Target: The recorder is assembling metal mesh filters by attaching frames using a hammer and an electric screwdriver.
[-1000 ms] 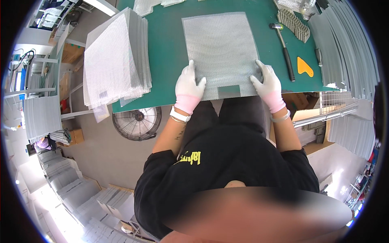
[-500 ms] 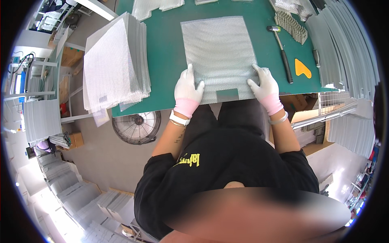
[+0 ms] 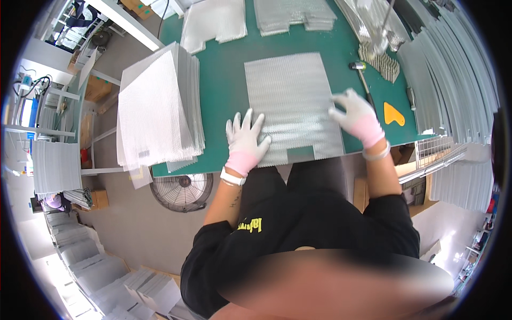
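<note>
Beneath the mesh sheet (image 3: pixel 290 101), the green worktop (image 3: pixel 221 96) extends outward on both sides and beyond the far edge; well to the right of the sheet, a bank of long grey strips (image 3: pixel 442 85) runs along the worktop's side; left of the sheet and apart from it, a thick stack of mesh sheets (image 3: pixel 154 112) stands at the near corner, its top layers slightly fanned; the mesh sheet itself lies flat, close to the worktop's near edge, with a rectangular cut-out at its near side; beyond its far edge rest two notched mesh piles (image 3: pixel 218 24) (image 3: pixel 293 13); at its left edge, the left hand (image 3: pixel 245 138), gloved in white with a pink cuff, lies palm down, fingers spread apart, thumb and forefinger over the mesh; at its right edge, the similarly gloved right hand (image 3: pixel 352 114) is blurred, its fingers bent, and whether they pinch the edge cannot be told; right of the sheet's far corner sits a row of metal pieces (image 3: pixel 381 64); nearer the sheet lies a hammer (image 3: pixel 364 80), partly hidden by the right hand; farther right, a yellow scraper (image 3: pixel 393 114).
</note>
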The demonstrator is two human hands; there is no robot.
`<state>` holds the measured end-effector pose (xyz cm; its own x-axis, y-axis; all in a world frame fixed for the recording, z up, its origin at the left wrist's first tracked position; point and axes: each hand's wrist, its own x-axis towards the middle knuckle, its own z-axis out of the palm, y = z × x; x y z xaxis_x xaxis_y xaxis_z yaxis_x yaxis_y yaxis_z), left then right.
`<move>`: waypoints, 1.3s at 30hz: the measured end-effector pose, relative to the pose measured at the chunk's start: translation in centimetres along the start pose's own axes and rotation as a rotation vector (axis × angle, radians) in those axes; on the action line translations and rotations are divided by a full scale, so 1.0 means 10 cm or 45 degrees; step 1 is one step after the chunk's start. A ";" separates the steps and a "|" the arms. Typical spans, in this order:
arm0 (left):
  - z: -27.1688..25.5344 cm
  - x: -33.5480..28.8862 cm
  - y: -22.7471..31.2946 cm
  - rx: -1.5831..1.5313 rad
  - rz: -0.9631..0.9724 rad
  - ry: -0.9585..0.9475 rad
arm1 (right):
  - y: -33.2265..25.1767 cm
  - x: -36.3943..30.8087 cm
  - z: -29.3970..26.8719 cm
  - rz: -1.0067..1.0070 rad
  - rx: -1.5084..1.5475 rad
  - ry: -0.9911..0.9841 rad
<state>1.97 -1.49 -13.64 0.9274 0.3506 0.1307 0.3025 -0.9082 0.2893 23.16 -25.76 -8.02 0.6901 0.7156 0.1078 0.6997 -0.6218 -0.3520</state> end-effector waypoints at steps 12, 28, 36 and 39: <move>-0.04 0.00 0.04 -0.038 0.049 -0.110 | 0.86 3.39 -0.11 0.633 -0.201 -0.111; -0.05 0.02 0.05 0.009 0.014 -0.083 | 0.72 3.44 -0.02 0.896 0.062 0.088; -0.03 -0.01 0.06 0.023 0.017 -0.068 | 0.59 3.37 -0.34 0.811 0.187 0.339; -0.02 0.00 0.07 0.012 0.043 -0.030 | 0.66 3.57 -0.54 0.520 0.190 0.509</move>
<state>2.13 -2.08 -13.22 0.9420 0.3142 0.1176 0.2729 -0.9216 0.2759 53.38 -6.06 -1.51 0.9345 0.2343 0.2678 0.3491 -0.7493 -0.5627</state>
